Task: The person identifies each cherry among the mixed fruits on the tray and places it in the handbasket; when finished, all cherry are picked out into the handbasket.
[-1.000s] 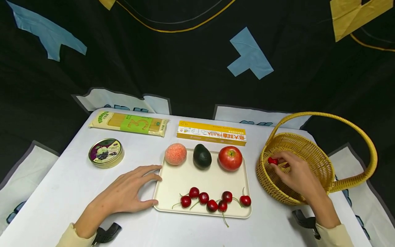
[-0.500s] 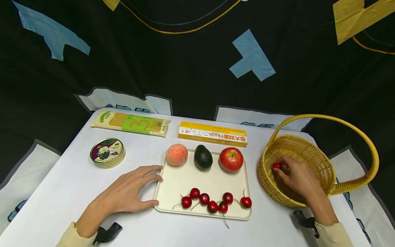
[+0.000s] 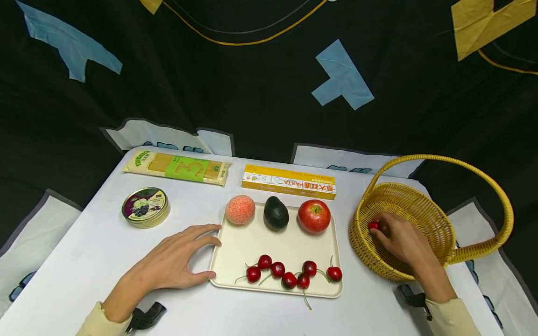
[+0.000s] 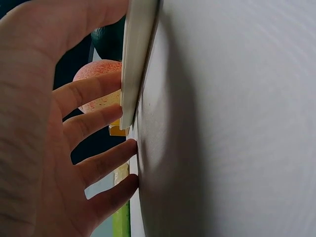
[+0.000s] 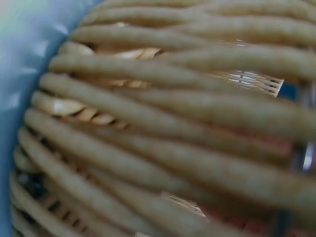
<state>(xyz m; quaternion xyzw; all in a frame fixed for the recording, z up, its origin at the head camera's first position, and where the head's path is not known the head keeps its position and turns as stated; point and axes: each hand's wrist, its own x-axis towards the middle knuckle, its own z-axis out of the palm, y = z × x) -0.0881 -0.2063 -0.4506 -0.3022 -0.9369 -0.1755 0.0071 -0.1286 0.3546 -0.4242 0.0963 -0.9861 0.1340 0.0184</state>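
Observation:
My right hand [image 3: 403, 240] reaches inside the yellow wicker basket [image 3: 437, 224] at the right, a red cherry [image 3: 373, 225] between thumb and fingertips, low near the basket's left inner wall. In the right wrist view the basket's woven side [image 5: 148, 113] fills the picture and hides the hand. With fingers spread, my left hand [image 3: 170, 261] rests at the left edge of the cream tray [image 3: 248, 240]; in the left wrist view two of its fingers touch the rim [image 4: 131, 74]. Several dark red cherries [image 3: 289, 280] with stems lie along the tray's near side.
Along the tray's far side sit a speckled peach [image 3: 240, 209], a dark avocado [image 3: 276, 213] and a red tomato-like fruit [image 3: 314, 216]. Behind are a pasta box [image 3: 288, 182] and a spaghetti pack [image 3: 176, 168]. A round tin [image 3: 145, 207] stands left. The basket's tall handle [image 3: 483, 175] arches up.
My right hand has gone a little lower into the basket with the cherry. The left hand stays at the tray edge, and the cherries on the tray have not moved.

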